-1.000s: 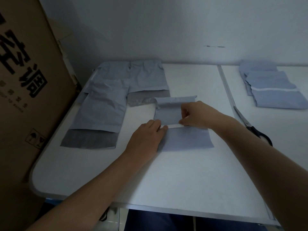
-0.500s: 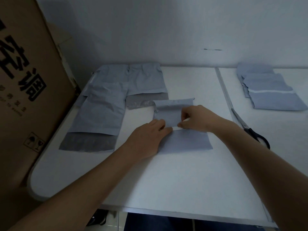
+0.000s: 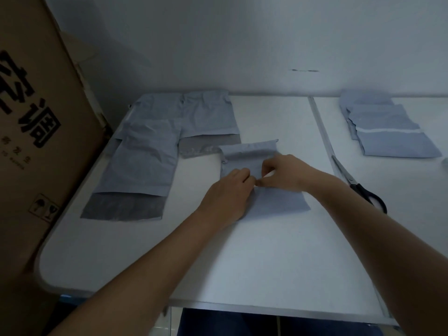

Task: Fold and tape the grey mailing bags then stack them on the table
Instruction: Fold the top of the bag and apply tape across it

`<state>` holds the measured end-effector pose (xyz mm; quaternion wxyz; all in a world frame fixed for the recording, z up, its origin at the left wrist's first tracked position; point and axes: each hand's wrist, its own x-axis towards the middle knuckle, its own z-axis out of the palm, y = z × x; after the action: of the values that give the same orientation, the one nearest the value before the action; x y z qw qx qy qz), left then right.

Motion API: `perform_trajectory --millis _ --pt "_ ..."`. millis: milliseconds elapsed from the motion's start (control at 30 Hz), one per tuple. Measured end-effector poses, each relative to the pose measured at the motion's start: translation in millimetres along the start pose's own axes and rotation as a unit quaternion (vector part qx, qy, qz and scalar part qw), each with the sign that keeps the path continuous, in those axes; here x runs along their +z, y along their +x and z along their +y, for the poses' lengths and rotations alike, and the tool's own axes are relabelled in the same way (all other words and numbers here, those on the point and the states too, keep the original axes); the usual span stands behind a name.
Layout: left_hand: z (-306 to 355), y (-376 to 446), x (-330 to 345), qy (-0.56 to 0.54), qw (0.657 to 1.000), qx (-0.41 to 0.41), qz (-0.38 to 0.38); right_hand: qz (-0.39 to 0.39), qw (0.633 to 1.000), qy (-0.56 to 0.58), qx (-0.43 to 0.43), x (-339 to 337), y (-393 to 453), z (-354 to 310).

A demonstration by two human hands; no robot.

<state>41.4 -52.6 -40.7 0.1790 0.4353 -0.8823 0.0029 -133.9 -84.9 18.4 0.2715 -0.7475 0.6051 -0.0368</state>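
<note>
A grey mailing bag [image 3: 278,202] lies in the middle of the white table [image 3: 242,263], its upper part folded down over the lower part. My left hand [image 3: 228,192] lies on the bag's left side, fingers pressing the flap edge. My right hand [image 3: 283,173] pinches a thin white strip at the flap edge, fingertips close to those of the left hand. Several unfolded grey bags [image 3: 145,161] lie spread at the left. A stack of folded bags [image 3: 388,139] rests at the far right.
Black-handled scissors [image 3: 358,185] lie right of my right forearm, along the seam between two table halves. A tall brown cardboard box [image 3: 29,141] stands against the table's left edge. A white wall runs behind the table.
My right hand has slid left along the flap edge toward my left hand, and its fingers now pinch the white strip. My left hand has stayed on the bag.
</note>
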Motion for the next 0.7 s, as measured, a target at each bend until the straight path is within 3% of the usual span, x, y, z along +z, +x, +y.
perform_trajectory --millis 167,400,700 --pt "-3 -10 10 0.013 0.999 -0.001 0.052 0.000 1.000 0.019 0.012 -4 1 10" --pt "0 -13 10 0.065 0.996 0.014 0.060 -0.016 0.987 0.155 0.026 -16 0 16" --pt "1 -13 8 0.070 0.995 0.040 0.056 -0.055 0.989 0.133 -0.017 -25 12 -5"
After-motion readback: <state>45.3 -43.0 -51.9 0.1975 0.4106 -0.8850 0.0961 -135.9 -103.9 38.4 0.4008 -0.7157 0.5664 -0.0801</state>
